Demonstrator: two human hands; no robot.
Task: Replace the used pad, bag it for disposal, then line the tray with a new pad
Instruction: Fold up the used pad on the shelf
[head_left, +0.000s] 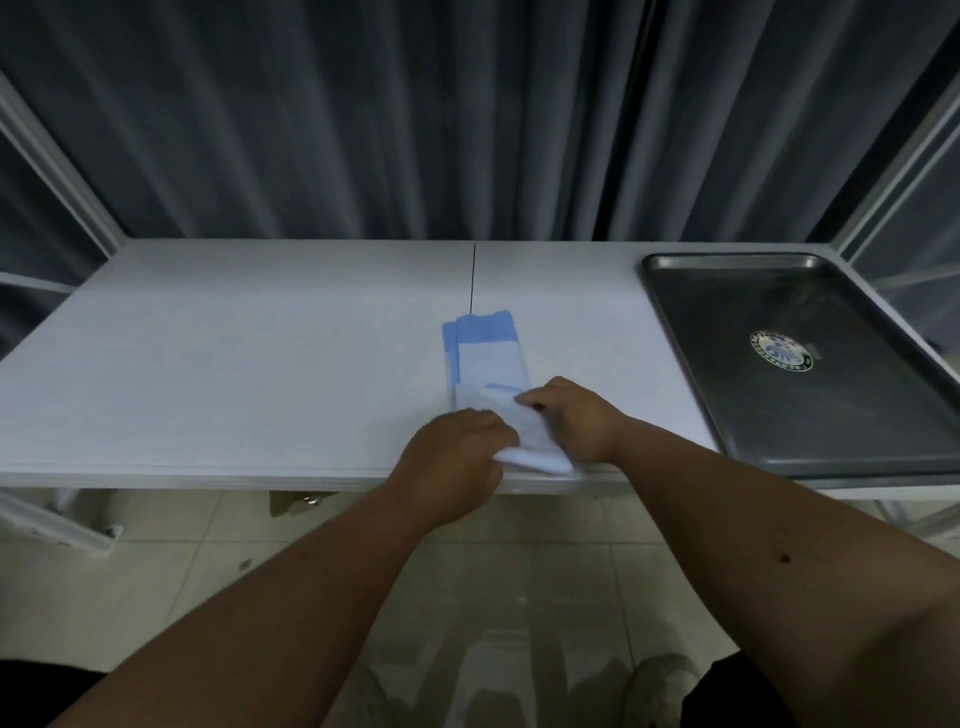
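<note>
Pad (485, 364), folded into a long narrow strip, lies mid-table near the front edge of the white table (234, 364), its blue backing showing at the far end and white at the near end. Left hand (457, 447) and right hand (576, 418) both pinch that near white end. Judging by the bare steel tray (810, 457) well apart to the right, folding is the step: keep the edges aligned and press each crease flat

White table (234, 364) before dark pleated curtains (363, 114); pale tiled floor (493, 582) below
</note>
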